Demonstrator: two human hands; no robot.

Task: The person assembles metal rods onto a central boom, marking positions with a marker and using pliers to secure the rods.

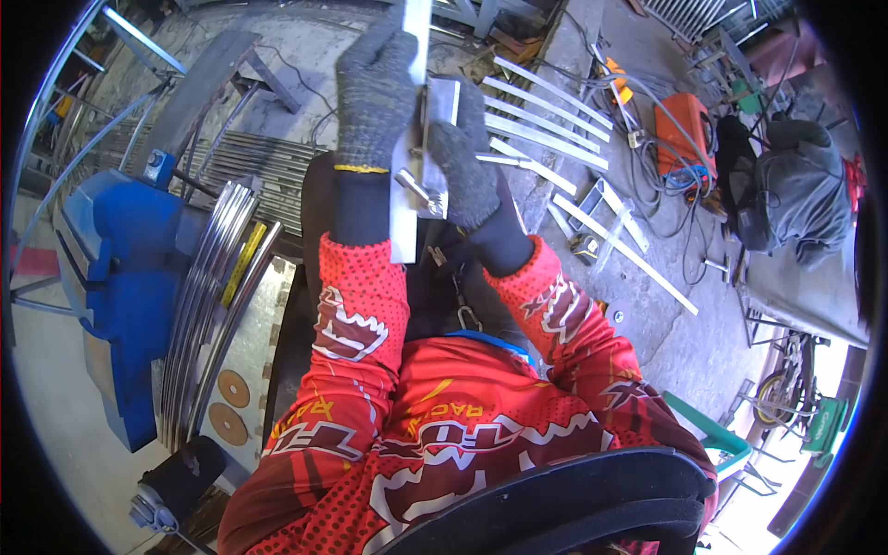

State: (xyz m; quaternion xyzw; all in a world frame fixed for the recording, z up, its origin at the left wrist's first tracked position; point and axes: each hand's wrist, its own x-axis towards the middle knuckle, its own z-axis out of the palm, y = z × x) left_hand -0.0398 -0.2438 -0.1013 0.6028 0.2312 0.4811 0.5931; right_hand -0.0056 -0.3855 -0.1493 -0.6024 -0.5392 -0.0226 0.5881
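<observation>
My left hand [376, 100], in a grey knit glove, is closed on a long, pale metal bar [403, 227] held upright in front of my chest. Beside it, my gloved right hand [465, 166] grips a shorter metal piece [442, 104] with a flat, shiny face, pressed against or very near the bar. A short rod-like part [413, 185] sticks out at its lower end. I cannot make out exactly what kind of piece this is. Both hands' fingertips are partly hidden.
Several pale metal strips [546, 120] lie on the concrete floor, with a tape measure [585, 246] near them. An orange machine [682, 139] with cables stands by a crouching person [800, 190]. At left are a blue machine [125, 277], curved shiny tubes [208, 296] and discs [228, 423].
</observation>
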